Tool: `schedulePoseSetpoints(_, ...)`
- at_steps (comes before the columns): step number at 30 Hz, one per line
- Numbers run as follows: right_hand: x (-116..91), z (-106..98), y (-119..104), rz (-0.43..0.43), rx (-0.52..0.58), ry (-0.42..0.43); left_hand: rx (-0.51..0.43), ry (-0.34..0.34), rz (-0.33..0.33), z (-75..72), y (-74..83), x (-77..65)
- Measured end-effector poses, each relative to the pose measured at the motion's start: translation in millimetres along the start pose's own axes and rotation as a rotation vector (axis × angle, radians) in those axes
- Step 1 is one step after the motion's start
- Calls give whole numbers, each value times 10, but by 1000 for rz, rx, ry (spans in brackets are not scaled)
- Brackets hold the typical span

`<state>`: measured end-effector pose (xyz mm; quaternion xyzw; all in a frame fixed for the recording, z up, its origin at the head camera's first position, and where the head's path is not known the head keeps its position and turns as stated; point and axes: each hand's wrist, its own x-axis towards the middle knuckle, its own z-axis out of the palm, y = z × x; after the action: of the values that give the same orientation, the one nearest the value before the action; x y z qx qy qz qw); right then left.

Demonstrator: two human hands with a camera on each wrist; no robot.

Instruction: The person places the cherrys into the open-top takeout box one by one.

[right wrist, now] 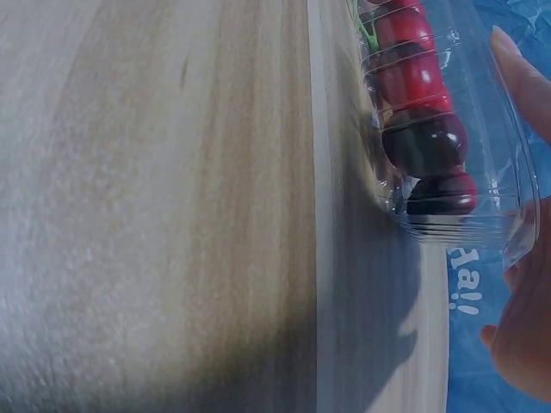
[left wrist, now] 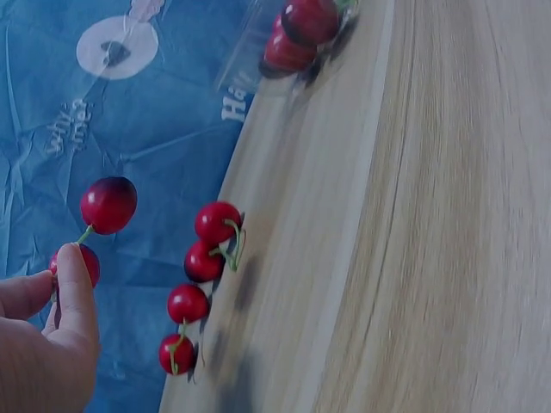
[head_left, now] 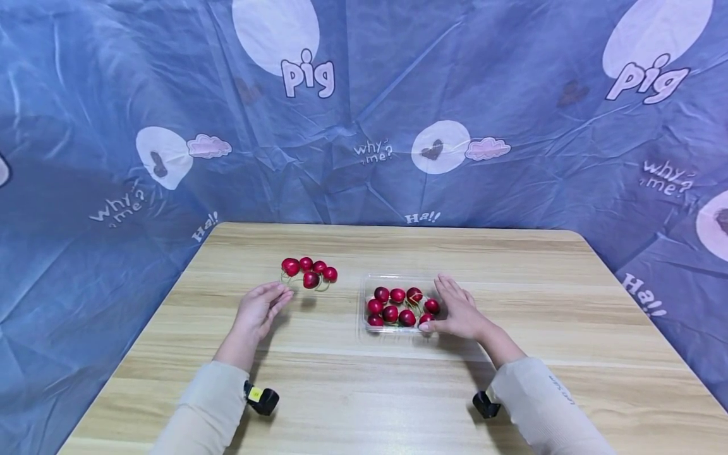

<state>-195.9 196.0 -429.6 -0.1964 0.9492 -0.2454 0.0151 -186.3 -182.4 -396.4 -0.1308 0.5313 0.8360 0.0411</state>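
My left hand pinches the stems of a pair of cherries between thumb and fingertips, holding them above the table. In the left wrist view, one of the pair is partly hidden by a finger. Just beyond lie several loose red cherries with green stems on the wood. A clear plastic box with several cherries in it stands to the right. My right hand grips the box's right end, thumb at the near side and fingers at the far side.
The light wooden table reaches to a blue printed cloth that hangs behind it and at both sides. A small black camera sits on the left wrist, another camera on the right.
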Motion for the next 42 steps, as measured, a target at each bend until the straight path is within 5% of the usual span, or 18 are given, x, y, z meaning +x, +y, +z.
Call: schedulePoseSetpoints(42, 12, 16, 11, -11, -12, 5, 50, -218, -14, 796, -438, 58)
